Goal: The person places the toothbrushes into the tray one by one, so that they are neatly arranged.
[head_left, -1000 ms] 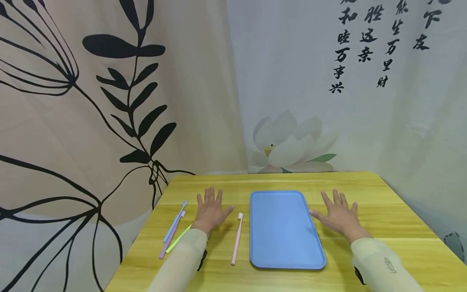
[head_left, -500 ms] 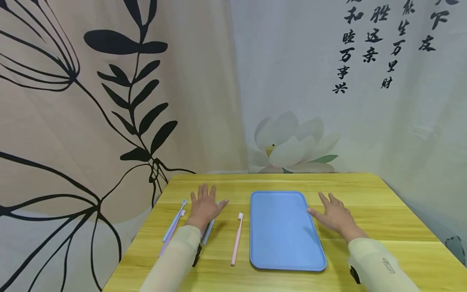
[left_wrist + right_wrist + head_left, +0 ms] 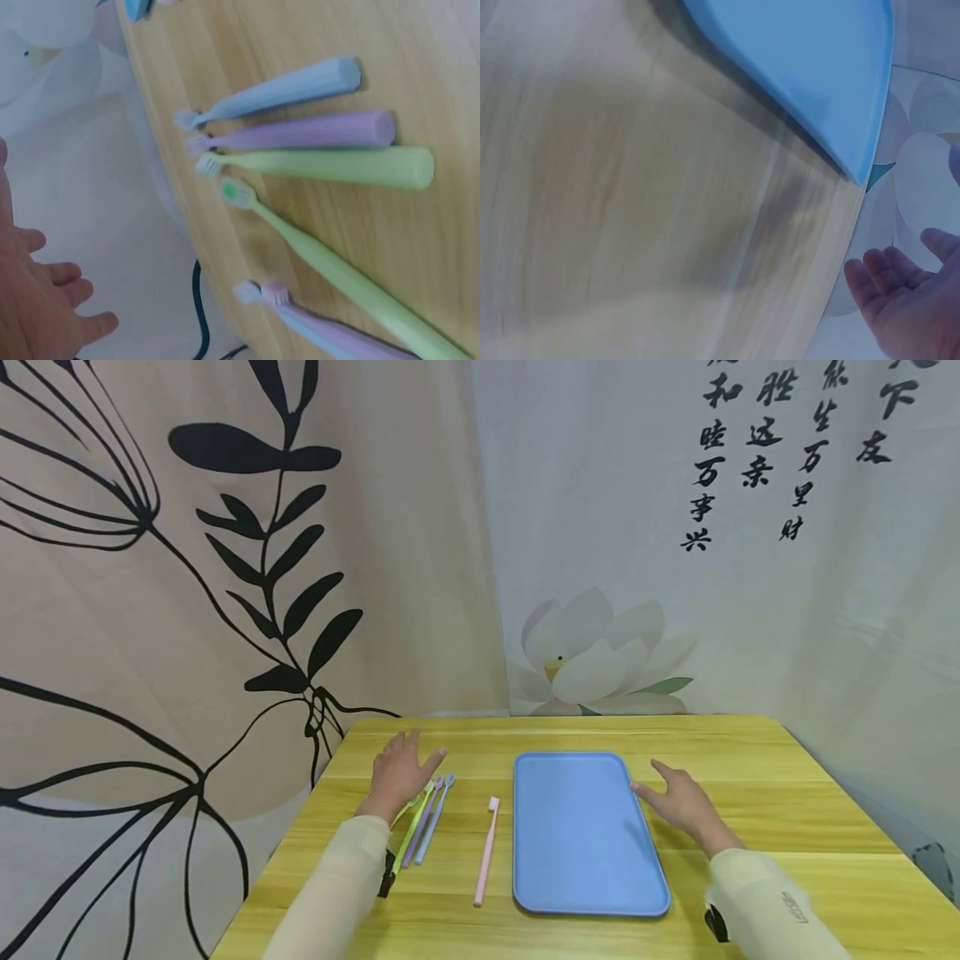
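Note:
My left hand [image 3: 399, 775] is over the left side of the table, fingers extended and thumb spread, holding nothing. Beside its wrist lie a blue toothbrush [image 3: 434, 822], a purple toothbrush [image 3: 422, 823] and a green toothbrush [image 3: 409, 838] in a row. The left wrist view shows a second green toothbrush [image 3: 330, 262] slanting away, then a purple toothbrush [image 3: 337, 335] beside another blue toothbrush [image 3: 300, 327]; the arm hides these last two in the head view. My right hand [image 3: 684, 802], also holding nothing, is near the right edge of the blue tray [image 3: 588, 831], thumb toward it.
A pink toothbrush [image 3: 487, 853] lies alone between the row and the tray. All of this is on a wooden table [image 3: 810, 810]. Behind its far edge hangs a printed curtain [image 3: 420, 568].
My left hand has moved left, uncovering the row of blue, purple and green toothbrushes and covering the pair farther left. My right hand has shifted slightly left and turned.

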A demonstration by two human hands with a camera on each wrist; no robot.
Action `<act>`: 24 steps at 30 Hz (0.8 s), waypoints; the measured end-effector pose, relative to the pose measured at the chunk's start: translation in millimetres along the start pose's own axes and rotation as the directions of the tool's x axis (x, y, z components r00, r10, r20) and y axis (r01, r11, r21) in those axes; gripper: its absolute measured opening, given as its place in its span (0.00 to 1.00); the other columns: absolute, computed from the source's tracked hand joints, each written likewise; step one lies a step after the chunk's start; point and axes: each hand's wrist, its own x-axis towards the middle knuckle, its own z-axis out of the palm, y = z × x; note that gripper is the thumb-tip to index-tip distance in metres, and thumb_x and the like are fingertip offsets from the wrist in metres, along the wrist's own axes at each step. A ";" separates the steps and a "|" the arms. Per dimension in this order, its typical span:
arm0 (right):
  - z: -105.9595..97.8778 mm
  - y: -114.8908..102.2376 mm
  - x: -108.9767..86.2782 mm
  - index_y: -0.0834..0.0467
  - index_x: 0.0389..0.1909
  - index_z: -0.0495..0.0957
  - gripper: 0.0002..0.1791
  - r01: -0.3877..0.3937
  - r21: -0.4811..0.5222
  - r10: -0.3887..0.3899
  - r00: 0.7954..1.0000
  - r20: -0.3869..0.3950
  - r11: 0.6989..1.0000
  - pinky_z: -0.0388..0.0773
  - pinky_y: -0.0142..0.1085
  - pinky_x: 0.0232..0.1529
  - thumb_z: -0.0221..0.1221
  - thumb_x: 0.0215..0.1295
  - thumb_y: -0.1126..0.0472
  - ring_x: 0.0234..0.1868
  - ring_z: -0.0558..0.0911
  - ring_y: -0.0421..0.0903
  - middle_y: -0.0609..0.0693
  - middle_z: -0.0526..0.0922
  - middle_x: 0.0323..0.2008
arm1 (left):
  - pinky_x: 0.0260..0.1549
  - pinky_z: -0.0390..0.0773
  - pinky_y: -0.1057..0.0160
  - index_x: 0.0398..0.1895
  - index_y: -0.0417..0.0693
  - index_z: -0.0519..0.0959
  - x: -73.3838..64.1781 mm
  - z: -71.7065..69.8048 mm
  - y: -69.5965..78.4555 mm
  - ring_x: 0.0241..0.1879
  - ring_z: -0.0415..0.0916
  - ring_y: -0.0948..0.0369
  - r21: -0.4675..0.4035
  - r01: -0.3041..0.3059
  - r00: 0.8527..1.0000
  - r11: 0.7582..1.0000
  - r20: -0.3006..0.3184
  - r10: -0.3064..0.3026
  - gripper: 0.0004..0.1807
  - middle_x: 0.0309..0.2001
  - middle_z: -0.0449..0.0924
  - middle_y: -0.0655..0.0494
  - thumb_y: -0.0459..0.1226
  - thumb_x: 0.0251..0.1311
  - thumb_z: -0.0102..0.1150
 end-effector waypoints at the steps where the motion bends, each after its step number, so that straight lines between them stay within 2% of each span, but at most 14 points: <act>1: 0.1 -0.2 -0.7 0.74 0.72 0.53 0.47 -0.009 0.017 0.009 1.000 0.003 1.000 0.64 0.67 0.59 0.52 0.72 0.39 0.64 0.62 0.77 0.80 0.58 0.65 | 0.66 0.50 0.33 0.77 0.39 0.54 0.1 -1.3 -1.6 0.72 0.49 0.37 -0.008 0.002 1.000 1.000 -0.002 -0.003 0.47 0.73 0.51 0.30 0.65 0.69 0.41; 5: 2.1 -0.1 -2.4 0.73 0.73 0.53 0.45 -0.055 0.075 0.053 0.998 0.017 0.996 0.69 0.63 0.57 0.53 0.73 0.41 0.63 0.66 0.74 0.77 0.60 0.66 | 0.66 0.52 0.33 0.77 0.39 0.53 -0.5 -9.0 -6.6 0.72 0.50 0.37 -0.048 0.018 1.000 0.999 -0.003 -0.018 0.46 0.73 0.53 0.32 0.65 0.70 0.40; 11: 7.6 3.3 -4.5 0.71 0.73 0.55 0.42 -0.094 0.115 0.092 0.995 0.023 0.989 0.68 0.63 0.58 0.54 0.73 0.45 0.63 0.66 0.73 0.76 0.64 0.65 | 0.65 0.53 0.33 0.78 0.40 0.50 -1.5 -19.8 -18.9 0.72 0.50 0.36 -0.108 0.049 0.999 0.993 0.014 -0.048 0.47 0.74 0.52 0.34 0.65 0.70 0.38; 15: 10.4 6.5 -7.3 0.70 0.72 0.58 0.39 -0.107 0.138 0.106 0.994 0.017 0.985 0.69 0.62 0.57 0.55 0.72 0.47 0.61 0.69 0.72 0.76 0.66 0.63 | 0.67 0.51 0.35 0.78 0.39 0.48 -2.6 -26.4 -28.3 0.73 0.47 0.36 -0.159 0.059 0.998 0.986 0.042 -0.053 0.46 0.75 0.50 0.33 0.62 0.71 0.41; 18: 12.5 9.3 -9.2 0.70 0.71 0.60 0.37 -0.129 0.174 0.127 0.992 0.025 0.976 0.70 0.60 0.57 0.56 0.73 0.50 0.61 0.69 0.72 0.76 0.67 0.62 | 0.68 0.49 0.37 0.78 0.37 0.46 -3.5 -29.8 -37.0 0.73 0.45 0.36 -0.176 0.064 0.996 0.982 0.068 -0.053 0.46 0.75 0.47 0.32 0.60 0.72 0.42; 24: 17.3 12.7 -13.6 0.69 0.71 0.61 0.34 -0.176 0.251 0.170 0.984 0.045 0.952 0.73 0.56 0.54 0.56 0.73 0.53 0.59 0.71 0.68 0.74 0.68 0.62 | 0.68 0.50 0.36 0.78 0.36 0.45 -7.7 -35.6 -49.5 0.73 0.45 0.35 -0.220 0.110 0.992 0.969 0.089 -0.093 0.47 0.75 0.46 0.31 0.61 0.72 0.41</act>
